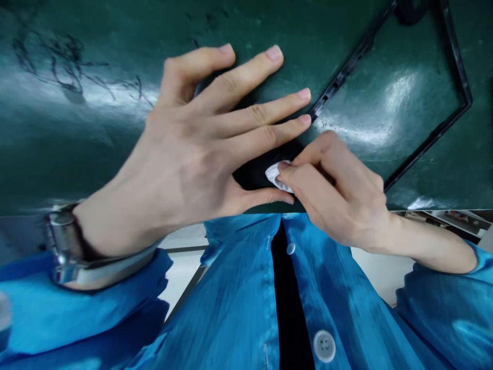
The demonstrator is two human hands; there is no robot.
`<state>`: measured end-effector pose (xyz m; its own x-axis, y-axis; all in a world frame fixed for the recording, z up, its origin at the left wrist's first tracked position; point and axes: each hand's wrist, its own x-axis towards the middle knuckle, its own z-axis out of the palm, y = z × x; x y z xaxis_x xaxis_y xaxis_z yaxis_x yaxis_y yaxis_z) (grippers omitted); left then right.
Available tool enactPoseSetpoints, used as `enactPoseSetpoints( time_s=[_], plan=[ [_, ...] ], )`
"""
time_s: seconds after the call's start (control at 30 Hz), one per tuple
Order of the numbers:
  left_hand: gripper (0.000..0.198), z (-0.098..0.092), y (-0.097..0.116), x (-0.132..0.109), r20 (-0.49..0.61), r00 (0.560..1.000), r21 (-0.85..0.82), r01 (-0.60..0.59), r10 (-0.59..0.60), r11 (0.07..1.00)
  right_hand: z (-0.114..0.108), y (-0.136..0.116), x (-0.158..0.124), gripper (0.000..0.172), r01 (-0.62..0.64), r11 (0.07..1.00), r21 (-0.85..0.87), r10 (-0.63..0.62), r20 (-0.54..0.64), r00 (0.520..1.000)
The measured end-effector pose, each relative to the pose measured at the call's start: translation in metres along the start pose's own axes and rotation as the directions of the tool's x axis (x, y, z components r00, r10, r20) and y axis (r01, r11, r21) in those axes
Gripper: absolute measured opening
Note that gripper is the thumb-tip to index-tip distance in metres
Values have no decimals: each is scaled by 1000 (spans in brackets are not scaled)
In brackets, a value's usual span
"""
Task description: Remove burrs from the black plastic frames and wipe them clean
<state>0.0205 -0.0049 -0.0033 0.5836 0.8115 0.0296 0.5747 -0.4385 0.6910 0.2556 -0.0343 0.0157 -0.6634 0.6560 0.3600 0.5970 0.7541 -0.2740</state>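
My left hand [196, 144] lies with its fingers spread over a dark, flat piece [252, 174], most of which it hides. Pinched between the thumb and fingers of my right hand [339, 190] is a small white cloth [274, 176]. The cloth touches or hovers just above the dark piece, close to my left thumb; I cannot tell which. A thin black frame [427, 141] with angled corners rests on the green table to the right, and one of its bars runs up to my left fingertips.
The glossy green table [115, 164] ends at an edge near my body. Black scribbled marks [69, 64] cover its far left. Below the edge on the right, a shelf or tray with items [458, 221] is partly visible.
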Motion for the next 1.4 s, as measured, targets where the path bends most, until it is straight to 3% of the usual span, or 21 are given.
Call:
enactPoseSetpoints(
  time_s=[0.1,0.2,0.37,0.57,0.63,0.73,0.8,0.87,0.97,1.07,1.2,1.3,1.4],
  plan=[
    [64,0,-2,1,2,1000,-20,13,-12,1000,0,1,-5,17,-4,998,66,3,21,1000],
    [71,0,-7,-1,15,999,33,-41,40,999,-7,8,-7,24,-29,994,105,24,46,999],
    [72,1,-12,-5,6,993,88,-120,120,989,-10,16,-1,21,14,999,45,-14,-2,1000],
    [72,-1,-9,-3,-1,999,2,-50,50,999,4,12,7,29,61,997,43,-59,-65,996],
    [68,0,-8,-1,-2,999,-3,-46,46,999,0,13,8,36,82,996,30,-82,3,997],
    [64,1,-6,2,2,1000,-26,-9,9,1000,-12,18,9,49,146,989,18,-147,212,966],
    [70,1,-5,4,15,999,-64,42,-42,997,-17,21,9,46,159,986,57,-168,247,954],
    [80,1,-4,5,22,998,-80,57,-56,995,-16,23,10,40,98,989,111,-116,163,980],
    [79,1,-7,2,24,999,-26,-28,29,999,-8,28,15,36,27,983,180,-41,76,996],
    [74,-1,-12,-2,22,991,29,-130,129,991,-5,35,21,37,-18,974,225,-11,125,992],
    [78,-14,-14,-16,-16,967,169,-247,253,954,-16,49,20,30,-145,949,280,96,181,979],
    [84,-14,-2,-40,-89,990,296,-82,112,952,-28,60,14,28,-58,972,229,33,112,993],
    [94,18,28,-65,-345,937,269,156,-56,951,-33,62,8,27,-27,987,156,14,78,997]
  ],
)
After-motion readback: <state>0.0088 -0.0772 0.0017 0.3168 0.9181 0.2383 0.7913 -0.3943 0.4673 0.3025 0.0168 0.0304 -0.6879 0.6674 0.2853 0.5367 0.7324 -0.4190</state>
